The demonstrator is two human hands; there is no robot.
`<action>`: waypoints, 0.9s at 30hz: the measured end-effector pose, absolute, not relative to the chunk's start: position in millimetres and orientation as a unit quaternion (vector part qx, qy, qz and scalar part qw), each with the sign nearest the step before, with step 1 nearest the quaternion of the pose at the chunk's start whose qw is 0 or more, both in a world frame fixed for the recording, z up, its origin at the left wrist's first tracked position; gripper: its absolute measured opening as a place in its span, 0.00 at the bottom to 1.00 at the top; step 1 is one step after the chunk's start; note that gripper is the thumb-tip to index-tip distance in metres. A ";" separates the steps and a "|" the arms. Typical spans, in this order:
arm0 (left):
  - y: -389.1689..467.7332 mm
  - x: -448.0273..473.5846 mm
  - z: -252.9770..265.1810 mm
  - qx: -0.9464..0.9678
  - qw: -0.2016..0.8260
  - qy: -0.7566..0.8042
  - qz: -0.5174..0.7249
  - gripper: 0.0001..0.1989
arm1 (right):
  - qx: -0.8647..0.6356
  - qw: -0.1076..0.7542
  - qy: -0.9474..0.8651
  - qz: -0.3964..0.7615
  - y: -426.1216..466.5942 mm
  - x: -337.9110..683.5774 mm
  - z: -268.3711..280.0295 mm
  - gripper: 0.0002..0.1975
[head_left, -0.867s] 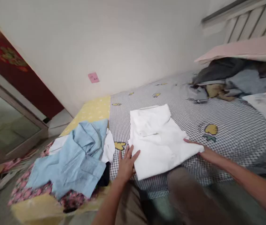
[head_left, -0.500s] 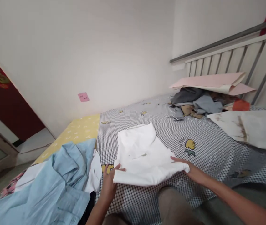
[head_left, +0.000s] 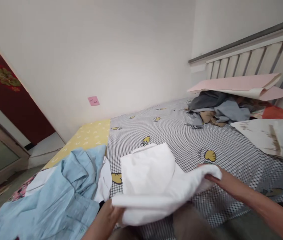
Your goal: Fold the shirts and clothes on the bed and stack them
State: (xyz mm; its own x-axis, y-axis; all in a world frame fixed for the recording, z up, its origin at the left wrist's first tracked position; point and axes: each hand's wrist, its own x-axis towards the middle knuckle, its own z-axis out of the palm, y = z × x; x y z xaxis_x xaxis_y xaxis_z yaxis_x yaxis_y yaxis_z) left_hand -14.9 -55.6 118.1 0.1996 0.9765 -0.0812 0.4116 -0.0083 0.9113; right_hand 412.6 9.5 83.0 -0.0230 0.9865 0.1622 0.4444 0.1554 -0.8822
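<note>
A partly folded white garment (head_left: 148,170) lies before me on a checked bedsheet (head_left: 171,126), its near edge lifted off the bed. My left hand (head_left: 113,211) grips the near left corner, its fingers mostly hidden under the cloth. At the near right corner, my right hand (head_left: 212,175) holds the bunched fabric, with part of the fingers behind it. The raised edge sags between both hands, over my knees. To the left of my left hand lies a light blue button shirt (head_left: 64,193), crumpled, with white cloth (head_left: 103,185) under it.
Dark and grey clothes (head_left: 213,106) are heaped at the back right beneath a pink folded sheet (head_left: 236,85). Beside them lies a stained white piece (head_left: 263,136). A slatted bed rail (head_left: 251,58) bounds the right, a wall (head_left: 131,60) the far side.
Both hands have closed on the near corners of the white garment. The near edge has been raised and drawn toward me, with the right corner pulled further right.
</note>
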 end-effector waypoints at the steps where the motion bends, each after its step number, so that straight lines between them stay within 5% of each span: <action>1: -43.4 -11.4 127.4 0.601 0.490 0.543 0.320 0.30 | -0.543 0.436 -0.614 0.372 18.0 404.6 91.2 0.32; 5: 20.4 -3.7 141.6 0.432 0.662 0.489 0.369 0.32 | -0.469 0.494 -0.513 0.522 74.5 374.9 112.3 0.30; 11: 123.4 -0.9 116.5 0.257 0.684 0.534 0.426 0.30 | -0.510 0.448 -0.425 0.599 185.3 358.8 89.5 0.23; 19: 145.9 -17.0 69.3 0.237 0.706 0.545 0.385 0.29 | -0.573 0.417 -0.408 0.576 219.0 359.1 37.8 0.37; 23: 138.8 -17.0 62.7 0.355 0.564 0.630 0.399 0.21 | -0.557 0.427 -0.496 0.511 212.1 353.3 45.9 0.43; 27: 135.0 -11.6 61.5 0.435 0.397 0.733 0.342 0.19 | -0.637 0.362 -0.615 0.292 216.3 350.2 49.1 0.39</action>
